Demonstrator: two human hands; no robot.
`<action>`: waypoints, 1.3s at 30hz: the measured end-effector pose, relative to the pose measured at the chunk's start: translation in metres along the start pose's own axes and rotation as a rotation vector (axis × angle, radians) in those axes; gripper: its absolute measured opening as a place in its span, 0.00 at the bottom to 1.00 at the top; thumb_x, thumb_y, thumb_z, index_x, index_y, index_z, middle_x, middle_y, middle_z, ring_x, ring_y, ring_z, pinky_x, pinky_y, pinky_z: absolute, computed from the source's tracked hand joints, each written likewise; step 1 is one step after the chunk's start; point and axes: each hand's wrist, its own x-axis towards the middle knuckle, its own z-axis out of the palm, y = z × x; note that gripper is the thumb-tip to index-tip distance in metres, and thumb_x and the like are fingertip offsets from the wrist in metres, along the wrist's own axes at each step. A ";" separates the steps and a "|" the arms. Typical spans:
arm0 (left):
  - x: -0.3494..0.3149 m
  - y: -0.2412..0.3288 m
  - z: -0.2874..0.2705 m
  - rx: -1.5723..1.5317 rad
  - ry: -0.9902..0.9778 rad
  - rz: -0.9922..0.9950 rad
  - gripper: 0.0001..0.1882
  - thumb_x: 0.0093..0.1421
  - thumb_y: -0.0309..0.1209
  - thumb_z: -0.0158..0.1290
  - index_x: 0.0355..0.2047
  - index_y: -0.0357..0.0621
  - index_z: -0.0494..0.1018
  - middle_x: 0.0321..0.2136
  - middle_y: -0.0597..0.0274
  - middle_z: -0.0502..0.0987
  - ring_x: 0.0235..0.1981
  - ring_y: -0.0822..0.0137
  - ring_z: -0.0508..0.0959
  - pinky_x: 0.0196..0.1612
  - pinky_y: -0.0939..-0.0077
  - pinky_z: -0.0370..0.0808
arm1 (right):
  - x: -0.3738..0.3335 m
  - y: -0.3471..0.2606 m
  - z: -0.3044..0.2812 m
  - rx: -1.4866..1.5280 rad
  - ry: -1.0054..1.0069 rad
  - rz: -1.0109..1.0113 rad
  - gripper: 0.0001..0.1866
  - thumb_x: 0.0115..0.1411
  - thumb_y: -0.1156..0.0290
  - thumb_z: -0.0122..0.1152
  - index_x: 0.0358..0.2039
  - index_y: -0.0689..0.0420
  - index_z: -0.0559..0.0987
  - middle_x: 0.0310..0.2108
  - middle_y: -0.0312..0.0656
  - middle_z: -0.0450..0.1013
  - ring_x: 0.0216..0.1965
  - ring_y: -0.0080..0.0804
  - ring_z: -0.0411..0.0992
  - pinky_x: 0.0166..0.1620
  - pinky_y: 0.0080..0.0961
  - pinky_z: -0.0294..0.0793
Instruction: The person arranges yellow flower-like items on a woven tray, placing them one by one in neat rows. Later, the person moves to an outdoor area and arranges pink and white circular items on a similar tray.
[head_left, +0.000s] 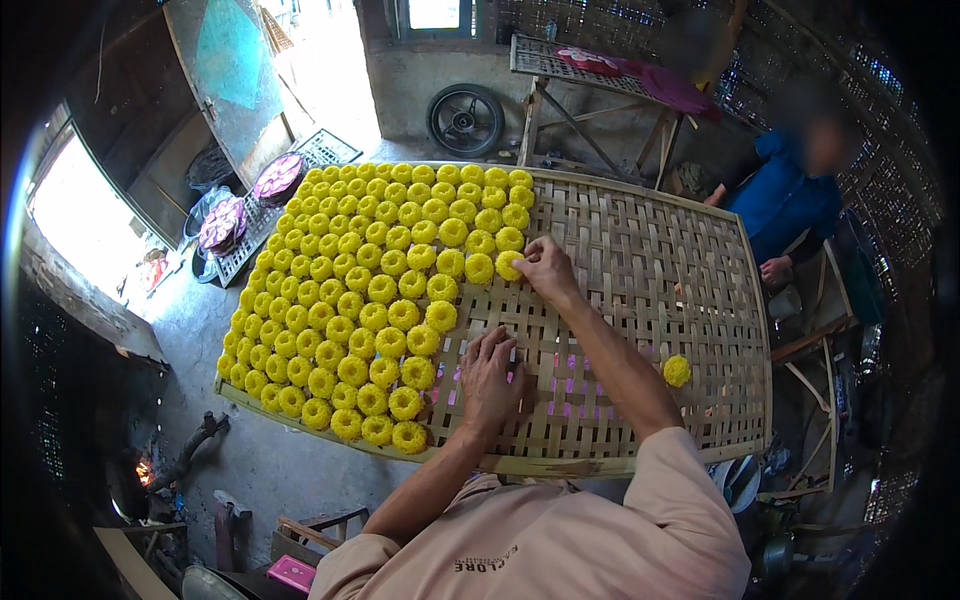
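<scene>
A large woven bamboo rack (640, 290) lies in front of me. Rows of yellow ring-shaped pieces with a rough, stringy surface cover its left half. At the right end of one row, my right hand (548, 272) pinches a single yellow ring (509, 265) between thumb and fingertips, low at the weave. My left hand (488, 382) rests palm down on the bare weave, fingers stretched out, just right of the nearer rows and holding nothing. Another yellow ring (677, 371) sits alone on the rack beyond my right forearm.
A person in a blue shirt (790, 190) is at the rack's far right. Behind stand a slatted table (590, 70) and a wheel (465, 120). Pink round trays (222, 222) are stacked at the left. A small fire (145, 470) burns at lower left.
</scene>
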 end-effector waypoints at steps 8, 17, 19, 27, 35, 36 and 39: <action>-0.001 -0.007 0.004 -0.022 0.005 -0.002 0.20 0.55 0.32 0.60 0.48 0.41 0.76 0.57 0.52 0.72 0.60 0.48 0.67 0.64 0.54 0.62 | -0.014 -0.001 0.007 -0.281 0.227 -0.365 0.14 0.59 0.60 0.67 0.39 0.56 0.82 0.33 0.43 0.79 0.34 0.43 0.79 0.39 0.38 0.78; 0.004 0.000 0.003 -0.005 0.004 0.031 0.19 0.54 0.29 0.62 0.47 0.40 0.76 0.56 0.51 0.73 0.59 0.47 0.68 0.63 0.54 0.64 | -0.132 0.037 -0.149 -0.431 0.301 -0.022 0.10 0.55 0.64 0.69 0.36 0.55 0.83 0.29 0.44 0.79 0.31 0.44 0.79 0.36 0.38 0.77; 0.002 -0.001 0.003 0.002 0.013 0.026 0.18 0.55 0.29 0.62 0.47 0.41 0.76 0.56 0.51 0.73 0.59 0.48 0.68 0.63 0.55 0.64 | -0.170 0.060 -0.190 -0.672 0.271 0.007 0.15 0.57 0.66 0.67 0.44 0.55 0.81 0.40 0.45 0.79 0.45 0.46 0.77 0.47 0.43 0.74; 0.002 0.001 0.002 -0.010 0.005 0.012 0.18 0.56 0.32 0.61 0.47 0.42 0.77 0.57 0.53 0.73 0.60 0.49 0.67 0.63 0.54 0.62 | -0.226 0.045 -0.196 -0.676 0.075 0.269 0.17 0.55 0.73 0.67 0.45 0.58 0.74 0.49 0.44 0.75 0.51 0.48 0.73 0.54 0.45 0.72; -0.001 0.007 -0.022 -0.223 -0.026 -0.090 0.21 0.57 0.29 0.61 0.52 0.42 0.74 0.60 0.50 0.70 0.62 0.47 0.66 0.65 0.55 0.64 | -0.130 0.001 -0.067 0.361 -0.280 0.051 0.25 0.53 0.75 0.70 0.53 0.58 0.76 0.44 0.41 0.77 0.41 0.25 0.77 0.45 0.26 0.78; -0.004 0.010 -0.030 -0.245 -0.011 -0.090 0.21 0.57 0.29 0.61 0.52 0.42 0.74 0.60 0.50 0.70 0.63 0.47 0.66 0.65 0.55 0.64 | -0.116 -0.003 -0.050 0.369 -0.318 0.025 0.23 0.53 0.75 0.68 0.51 0.59 0.77 0.44 0.42 0.77 0.42 0.27 0.77 0.45 0.27 0.78; -0.020 0.018 -0.057 -0.369 -0.002 -0.144 0.23 0.58 0.29 0.61 0.54 0.43 0.73 0.61 0.49 0.68 0.64 0.48 0.65 0.65 0.55 0.63 | -0.081 -0.021 -0.009 0.294 -0.347 -0.069 0.19 0.52 0.77 0.65 0.47 0.60 0.79 0.44 0.45 0.76 0.42 0.32 0.78 0.47 0.29 0.78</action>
